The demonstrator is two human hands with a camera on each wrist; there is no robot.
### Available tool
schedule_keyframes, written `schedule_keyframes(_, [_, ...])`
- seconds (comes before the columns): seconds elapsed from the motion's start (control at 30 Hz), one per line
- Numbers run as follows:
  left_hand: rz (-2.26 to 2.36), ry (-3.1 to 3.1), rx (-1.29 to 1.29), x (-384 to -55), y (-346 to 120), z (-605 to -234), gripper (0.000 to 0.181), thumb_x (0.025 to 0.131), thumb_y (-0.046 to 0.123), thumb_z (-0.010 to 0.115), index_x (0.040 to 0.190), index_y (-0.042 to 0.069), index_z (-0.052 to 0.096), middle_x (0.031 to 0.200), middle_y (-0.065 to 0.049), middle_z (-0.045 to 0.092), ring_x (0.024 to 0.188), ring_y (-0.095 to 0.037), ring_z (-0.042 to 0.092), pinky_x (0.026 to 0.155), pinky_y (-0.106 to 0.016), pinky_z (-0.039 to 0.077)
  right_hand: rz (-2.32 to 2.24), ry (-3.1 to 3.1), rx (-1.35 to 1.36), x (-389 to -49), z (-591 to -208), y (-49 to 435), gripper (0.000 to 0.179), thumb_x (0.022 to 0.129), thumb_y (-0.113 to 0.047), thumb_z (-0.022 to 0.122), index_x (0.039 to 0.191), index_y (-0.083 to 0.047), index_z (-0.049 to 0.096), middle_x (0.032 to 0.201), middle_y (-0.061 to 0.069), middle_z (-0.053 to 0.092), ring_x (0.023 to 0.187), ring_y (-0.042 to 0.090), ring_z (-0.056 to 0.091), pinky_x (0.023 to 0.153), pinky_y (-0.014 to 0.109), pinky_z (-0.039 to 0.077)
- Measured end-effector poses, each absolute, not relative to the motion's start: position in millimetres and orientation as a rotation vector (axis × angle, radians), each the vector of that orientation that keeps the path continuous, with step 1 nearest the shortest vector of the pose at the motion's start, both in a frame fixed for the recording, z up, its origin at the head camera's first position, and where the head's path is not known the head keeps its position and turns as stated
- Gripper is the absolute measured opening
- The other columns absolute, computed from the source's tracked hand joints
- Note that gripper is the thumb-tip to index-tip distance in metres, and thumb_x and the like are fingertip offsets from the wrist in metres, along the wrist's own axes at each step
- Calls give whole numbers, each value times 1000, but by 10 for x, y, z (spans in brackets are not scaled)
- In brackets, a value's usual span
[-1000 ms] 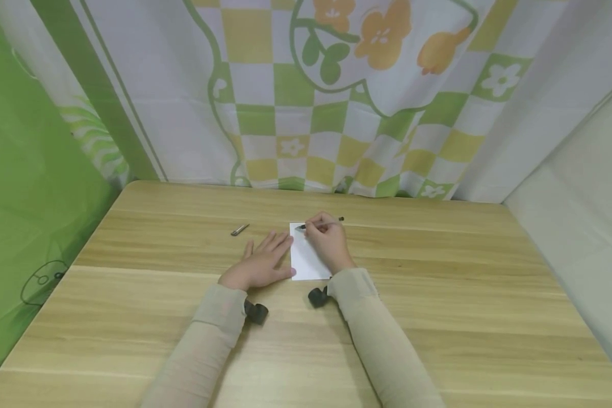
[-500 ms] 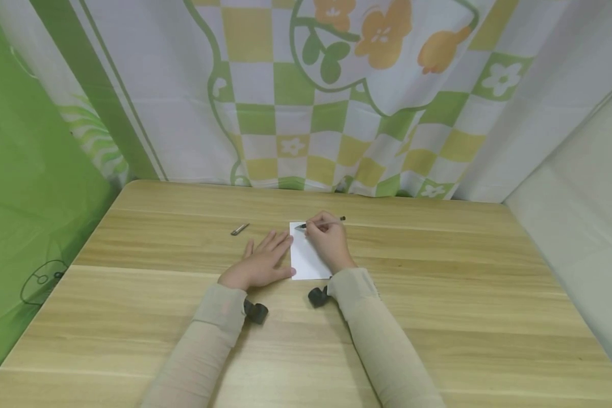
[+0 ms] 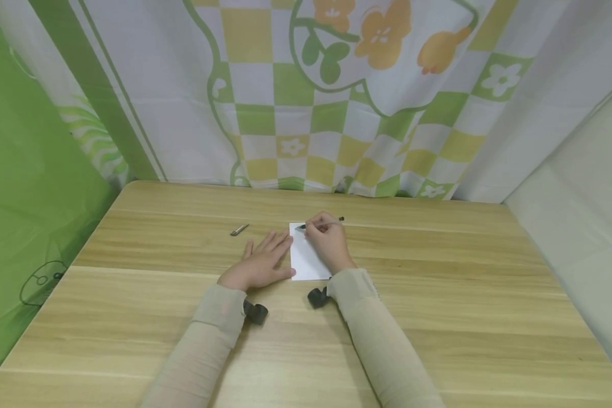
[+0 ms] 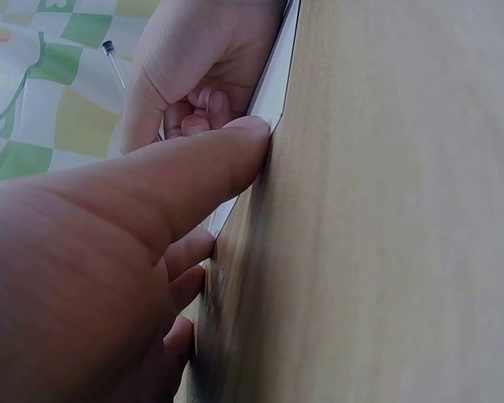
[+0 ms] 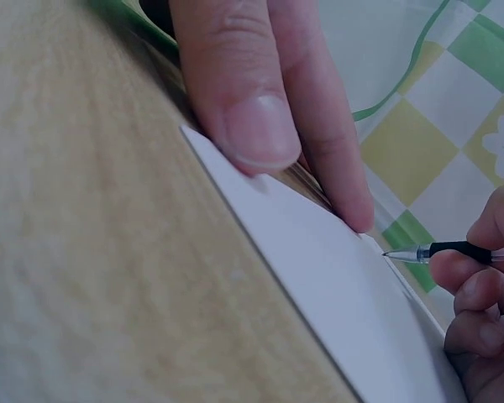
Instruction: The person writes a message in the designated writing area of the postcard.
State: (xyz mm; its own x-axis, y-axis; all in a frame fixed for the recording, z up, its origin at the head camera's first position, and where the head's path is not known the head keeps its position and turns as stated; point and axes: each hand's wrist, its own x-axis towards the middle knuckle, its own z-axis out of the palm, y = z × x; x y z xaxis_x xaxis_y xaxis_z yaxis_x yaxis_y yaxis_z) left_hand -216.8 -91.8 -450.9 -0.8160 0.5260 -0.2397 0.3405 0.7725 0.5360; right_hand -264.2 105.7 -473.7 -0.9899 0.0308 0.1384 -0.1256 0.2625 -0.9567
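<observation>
A small white sheet of paper (image 3: 306, 258) lies on the wooden table between the two hands. My right hand (image 3: 331, 241) pinches a clear pen (image 5: 454, 250) with a black grip, its tip at the upper left part of the sheet. My left hand (image 3: 260, 263) rests with spread, fairly straight fingers, thumb and fingertips on the sheet's left edge. In the left wrist view the thumb (image 4: 193, 168) presses near a corner of the paper (image 4: 273, 88). Left of the sheet, a pen cap (image 3: 239, 229) lies on the table. I see no clear writing on the paper.
The wooden table (image 3: 438, 317) stretches out on all sides. Behind it hangs a checked, flowered curtain (image 3: 306, 124), with green cloth (image 3: 30, 170) at the left. A black wire loop (image 3: 42, 280) is by the table's left edge. Each wrist wears a black camera (image 3: 256, 313).
The back end of the pen shifts very slightly right and then back left, along with small movement of the right hand. The left hand, the paper and the pen cap stay in place.
</observation>
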Motion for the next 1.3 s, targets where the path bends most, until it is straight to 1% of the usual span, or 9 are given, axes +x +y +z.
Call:
schedule_keyframes(0.17, [680, 2585, 662, -2153, -916, -4476, 83, 101, 47, 54, 164, 11, 14, 171, -8, 1, 155, -33, -7, 116, -66, -14, 1827, -2393, 63, -2635, -4726, 1052, 5, 91, -10, 66, 89, -8, 70, 85, 4, 69, 80, 18, 62, 73, 27, 52])
schedule_keyframes(0.33, [677, 2590, 670, -2144, -910, -4457, 82, 101, 45, 55, 163, 9, 15, 170, -10, 2, 155, -35, -6, 116, -67, -13, 1825, -2389, 49, -2627, -4717, 1054, 5, 91, -11, 67, 89, -8, 70, 85, 5, 69, 81, 19, 62, 74, 30, 51])
schedule_keyframes(0.57, [664, 2591, 669, -2149, -913, -4451, 82, 101, 46, 55, 163, 10, 14, 170, -8, 2, 155, -34, -6, 116, -68, -13, 1829, -2387, 49, -2619, -4706, 1052, 5, 90, -11, 66, 89, -7, 70, 84, 5, 68, 81, 19, 62, 74, 29, 51])
schedule_keyframes(0.7, [670, 2594, 677, -2147, -913, -4439, 81, 102, 46, 55, 163, 9, 16, 170, -10, 4, 155, -35, -4, 116, -69, -11, 1837, -2371, 67, -2615, -4703, 1051, 6, 91, -11, 66, 88, -7, 70, 84, 5, 69, 80, 19, 62, 75, 30, 51])
schedule_keyframes(0.87, [690, 2592, 682, -2137, -911, -4425, 80, 102, 44, 55, 162, 7, 18, 170, -12, 6, 155, -37, -3, 115, -70, -11, 1841, -2367, 78, -2627, -4726, 1056, 5, 91, -11, 67, 89, -7, 70, 85, 4, 69, 81, 18, 63, 75, 29, 51])
schedule_keyframes(1.03, [679, 2589, 673, -2139, -913, -4455, 81, 102, 46, 53, 163, 10, 15, 171, -9, 3, 155, -34, -7, 116, -67, -13, 1840, -2373, 81, -2625, -4727, 1054, 5, 90, -11, 67, 89, -7, 70, 85, 4, 69, 81, 18, 62, 75, 29, 51])
schedule_keyframes(1.3, [681, 2594, 681, -2146, -926, -4461, 82, 101, 47, 54, 163, 10, 15, 170, -9, 3, 155, -35, -6, 116, -68, -13, 1827, -2383, 71, -2626, -4719, 1046, 6, 90, -12, 67, 88, -8, 70, 85, 4, 69, 82, 19, 62, 77, 32, 51])
